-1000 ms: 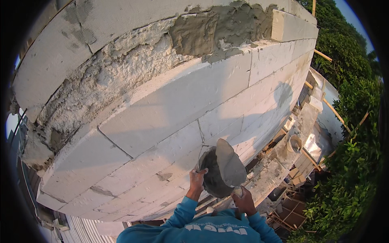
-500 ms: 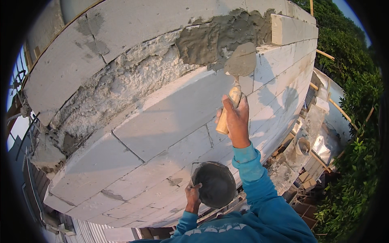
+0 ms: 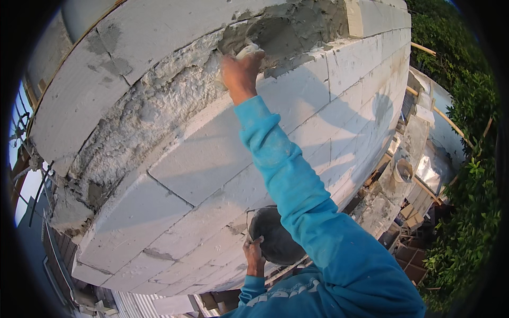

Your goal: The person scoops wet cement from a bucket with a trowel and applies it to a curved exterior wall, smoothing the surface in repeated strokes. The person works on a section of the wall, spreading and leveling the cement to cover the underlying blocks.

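My right hand (image 3: 241, 75) is closed round the pale wooden handle of a trowel (image 3: 248, 51), at the left end of a wet grey mortar patch (image 3: 318, 24). Its blade lies against the mortar and blends into it, so its outline is hard to make out. Beside the patch, rough bare masonry (image 3: 159, 95) runs down to the left in a recess above the white block wall (image 3: 212, 164). Lower down, my left hand (image 3: 254, 258) grips the rim of a black bucket (image 3: 273, 238) with dark grey mortar inside. My right sleeve covers part of the bucket.
A white block (image 3: 371, 18) stands at the right end of the mortar patch. Far below on the right are a mortar-stained plank (image 3: 379, 212), a small bucket (image 3: 404, 169) and bamboo poles (image 3: 450, 127). Leafy trees (image 3: 461, 228) line the right edge.
My right hand has swung up and left with the trowel, from in front of the wall onto the mortar patch. My left hand still holds the bucket in about the same place.
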`<state>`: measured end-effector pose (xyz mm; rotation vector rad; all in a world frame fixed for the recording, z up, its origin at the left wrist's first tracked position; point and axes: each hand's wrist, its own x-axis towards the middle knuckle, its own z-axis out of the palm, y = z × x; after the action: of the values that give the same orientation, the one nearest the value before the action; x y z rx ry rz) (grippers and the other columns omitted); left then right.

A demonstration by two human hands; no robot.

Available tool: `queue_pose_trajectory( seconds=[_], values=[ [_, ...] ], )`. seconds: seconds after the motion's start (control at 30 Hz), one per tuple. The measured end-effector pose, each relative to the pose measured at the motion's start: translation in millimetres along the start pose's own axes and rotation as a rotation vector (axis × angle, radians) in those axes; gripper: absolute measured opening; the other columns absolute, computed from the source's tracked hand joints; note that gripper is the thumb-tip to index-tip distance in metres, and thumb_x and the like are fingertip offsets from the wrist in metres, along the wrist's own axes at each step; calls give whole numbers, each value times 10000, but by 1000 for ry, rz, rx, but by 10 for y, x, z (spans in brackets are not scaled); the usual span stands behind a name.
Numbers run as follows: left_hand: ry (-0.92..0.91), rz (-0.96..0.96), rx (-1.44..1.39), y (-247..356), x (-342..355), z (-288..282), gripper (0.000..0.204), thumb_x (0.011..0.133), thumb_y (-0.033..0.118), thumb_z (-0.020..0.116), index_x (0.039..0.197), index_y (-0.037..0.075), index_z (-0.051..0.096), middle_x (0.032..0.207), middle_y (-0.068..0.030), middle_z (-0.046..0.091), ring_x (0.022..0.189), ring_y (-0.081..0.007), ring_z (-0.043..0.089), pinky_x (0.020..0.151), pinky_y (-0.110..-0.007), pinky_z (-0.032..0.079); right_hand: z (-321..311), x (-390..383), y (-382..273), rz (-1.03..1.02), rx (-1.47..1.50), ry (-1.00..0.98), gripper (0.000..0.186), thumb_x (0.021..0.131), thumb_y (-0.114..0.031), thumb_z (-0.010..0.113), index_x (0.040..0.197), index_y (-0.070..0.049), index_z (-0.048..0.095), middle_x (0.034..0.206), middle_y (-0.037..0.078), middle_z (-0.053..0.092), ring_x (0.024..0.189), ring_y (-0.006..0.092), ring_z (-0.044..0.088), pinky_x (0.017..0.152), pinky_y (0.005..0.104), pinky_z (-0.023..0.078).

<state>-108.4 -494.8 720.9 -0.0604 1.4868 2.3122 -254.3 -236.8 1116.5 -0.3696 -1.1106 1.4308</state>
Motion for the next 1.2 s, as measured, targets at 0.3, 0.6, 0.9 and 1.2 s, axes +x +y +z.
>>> queue_pose_trajectory(
  seconds=[0.3, 0.6, 0.9, 1.2],
  values=[
    [41, 13, 59, -172, 90, -158, 297, 755, -72, 611, 1046, -18, 622, 936, -107, 677, 811, -225, 657, 731, -337, 547, -466, -354, 90, 271, 476, 1, 552, 850, -7, 571, 1264, 18, 207, 1103, 187, 460, 857, 216, 562, 676, 353, 536],
    [59, -28, -7, -170, 12, -116, 284, 745, -70, 616, 1027, -45, 620, 896, -113, 674, 782, -224, 656, 697, -343, 552, -129, -506, 116, 209, 386, -145, 930, 861, -10, 546, 1423, 70, -191, 1239, 253, 432, 989, 262, 560, 854, 363, 515],
    [63, -47, 78, -110, -82, -210, 431, 738, -54, 608, 1169, -51, 611, 1066, -112, 679, 928, -208, 627, 838, -315, 496, 9, -196, -400, -87, -321, -309, 890, 826, -59, 573, 1391, 199, -63, 1372, 465, 184, 1236, 505, 427, 1070, 457, 369],
    [67, -50, 74, -172, 5, -219, 434, 690, -48, 611, 1124, -55, 624, 1040, -106, 678, 896, -218, 625, 843, -325, 486, 107, -547, -82, -348, -414, -395, 853, 833, -70, 584, 1369, 225, -9, 1340, 508, 158, 1192, 563, 436, 1026, 472, 408]
  ],
)
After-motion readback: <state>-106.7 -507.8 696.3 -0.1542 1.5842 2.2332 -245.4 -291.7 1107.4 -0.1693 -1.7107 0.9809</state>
